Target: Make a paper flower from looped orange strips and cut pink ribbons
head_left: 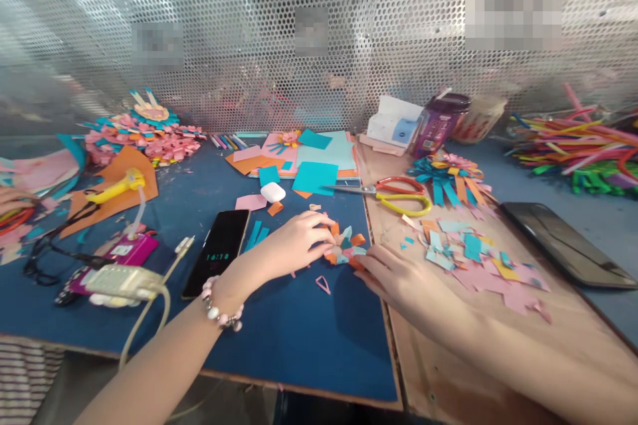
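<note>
A small heap of orange, pink and pale blue paper pieces [345, 254] lies on the blue tabletop between my hands. From the left, my left hand [302, 239] reaches to its edge, fingers apart and touching the pieces. My right hand [399, 275] lies low at the heap's other side, fingers stretched out against an orange piece; their undersides are hidden. A small pink paper loop [323, 285] sits just in front. Behind the hands are scissors [399, 194] with red and yellow handles, a white rounded case [272, 192] and teal paper squares [315, 177].
Left are a dark phone [218, 252], a yellow glue gun [117, 187] and a cabled power adapter [124, 283]. Right are paper scraps [473, 249], another phone [565, 242] and a purple cup [441, 123]. A perforated metal wall [259, 80] closes the back. Another person's hand [14, 199] shows far left.
</note>
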A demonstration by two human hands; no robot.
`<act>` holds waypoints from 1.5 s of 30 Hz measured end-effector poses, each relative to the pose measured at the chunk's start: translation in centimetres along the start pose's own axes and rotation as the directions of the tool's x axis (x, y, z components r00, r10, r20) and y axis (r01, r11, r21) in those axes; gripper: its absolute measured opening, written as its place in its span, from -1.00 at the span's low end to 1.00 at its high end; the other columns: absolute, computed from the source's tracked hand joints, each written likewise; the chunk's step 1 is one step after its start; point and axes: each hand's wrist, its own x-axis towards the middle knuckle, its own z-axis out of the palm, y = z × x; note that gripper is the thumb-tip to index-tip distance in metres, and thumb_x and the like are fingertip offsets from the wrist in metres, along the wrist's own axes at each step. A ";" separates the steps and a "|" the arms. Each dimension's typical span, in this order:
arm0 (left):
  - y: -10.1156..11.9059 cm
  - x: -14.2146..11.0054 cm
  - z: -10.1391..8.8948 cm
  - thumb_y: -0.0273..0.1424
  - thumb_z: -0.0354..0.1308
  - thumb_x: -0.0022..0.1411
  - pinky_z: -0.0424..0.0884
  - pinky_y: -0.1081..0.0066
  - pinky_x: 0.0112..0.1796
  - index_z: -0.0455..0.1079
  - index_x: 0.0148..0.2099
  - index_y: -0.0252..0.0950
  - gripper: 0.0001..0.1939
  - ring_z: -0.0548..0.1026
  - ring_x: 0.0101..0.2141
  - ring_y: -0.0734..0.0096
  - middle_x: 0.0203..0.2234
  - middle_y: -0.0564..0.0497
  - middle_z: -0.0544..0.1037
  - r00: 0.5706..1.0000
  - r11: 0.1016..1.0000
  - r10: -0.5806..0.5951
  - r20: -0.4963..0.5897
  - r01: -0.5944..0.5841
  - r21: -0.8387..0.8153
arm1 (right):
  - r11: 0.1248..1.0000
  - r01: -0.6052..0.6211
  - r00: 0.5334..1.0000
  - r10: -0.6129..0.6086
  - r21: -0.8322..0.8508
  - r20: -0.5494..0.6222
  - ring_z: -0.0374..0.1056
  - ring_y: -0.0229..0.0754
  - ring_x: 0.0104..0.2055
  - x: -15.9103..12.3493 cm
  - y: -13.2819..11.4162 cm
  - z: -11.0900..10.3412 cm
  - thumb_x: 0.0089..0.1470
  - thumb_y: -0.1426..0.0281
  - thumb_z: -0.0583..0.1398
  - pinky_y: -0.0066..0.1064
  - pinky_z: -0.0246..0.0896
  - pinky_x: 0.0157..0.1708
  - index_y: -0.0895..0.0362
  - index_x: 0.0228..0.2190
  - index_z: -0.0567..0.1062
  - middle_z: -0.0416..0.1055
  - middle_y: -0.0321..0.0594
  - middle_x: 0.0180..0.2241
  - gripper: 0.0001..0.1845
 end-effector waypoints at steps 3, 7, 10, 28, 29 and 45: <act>0.0 0.0 0.0 -0.40 0.04 0.31 0.22 0.12 0.14 0.51 -0.17 -0.24 -0.79 0.32 0.09 0.24 0.01 -0.05 0.44 1.000 1.000 0.000 -0.004 0.000 -0.008 | 1.000 -0.013 1.000 0.013 0.009 0.012 0.42 -0.15 -0.33 0.0 -0.1 -0.1 0.22 0.46 0.06 -0.33 0.39 -0.37 0.20 -0.27 0.49 0.39 -0.17 -0.40 -0.81; 0.0 0.0 -0.1 -0.39 0.02 0.32 0.23 0.12 0.13 0.50 -0.16 -0.24 -0.78 0.29 0.11 0.23 0.02 -0.05 0.43 1.000 1.000 0.006 -0.001 -0.006 -0.005 | 0.999 -0.027 0.999 0.026 0.027 0.030 0.42 -0.16 -0.32 0.1 -0.2 -0.5 0.22 0.47 0.06 -0.35 0.38 -0.36 0.20 -0.26 0.49 0.40 -0.16 -0.39 -0.80; 0.1 0.0 -0.1 -0.39 0.01 0.32 0.24 0.12 0.12 0.50 -0.16 -0.23 -0.78 0.29 0.12 0.23 0.02 -0.05 0.42 1.000 1.000 0.004 0.004 -0.004 -0.001 | 0.999 -0.025 0.999 0.024 0.030 0.021 0.41 -0.17 -0.32 0.1 -0.3 -0.6 0.21 0.47 0.06 -0.37 0.37 -0.35 0.19 -0.26 0.49 0.41 -0.16 -0.38 -0.81; 0.1 -0.1 -0.1 -0.38 0.00 0.33 0.18 0.08 0.16 0.50 -0.14 -0.21 -0.76 0.16 0.20 0.16 0.06 -0.03 0.38 0.999 1.000 -0.029 0.027 0.029 0.010 | 0.991 -0.133 0.990 0.133 0.002 -0.038 0.37 -0.18 -0.35 -0.6 0.2 -0.5 0.13 0.28 0.19 -0.37 0.26 -0.37 0.16 -0.41 0.48 0.40 -0.20 -0.44 -0.79; 0.0 -0.1 -0.1 -0.37 0.00 0.33 0.18 0.09 0.16 0.50 -0.15 -0.21 -0.76 0.17 0.20 0.16 0.06 -0.03 0.38 1.000 1.000 -0.021 0.023 0.021 0.011 | 0.991 -0.135 0.990 0.135 0.000 -0.040 0.37 -0.18 -0.36 -0.6 0.2 -0.5 0.13 0.27 0.20 -0.37 0.26 -0.37 0.17 -0.42 0.48 0.40 -0.20 -0.44 -0.79; -0.2 -0.2 0.1 -0.35 -0.02 0.34 0.20 0.10 0.15 0.50 -0.14 -0.19 -0.75 0.17 0.20 0.18 0.06 -0.03 0.38 1.000 1.000 -0.010 0.009 0.010 0.019 | 0.991 -0.119 0.991 0.114 -0.067 -0.064 0.36 -0.16 -0.35 -0.7 0.0 -0.4 0.13 0.23 0.19 -0.35 0.18 -0.36 0.16 -0.45 0.48 0.40 -0.22 -0.46 -0.74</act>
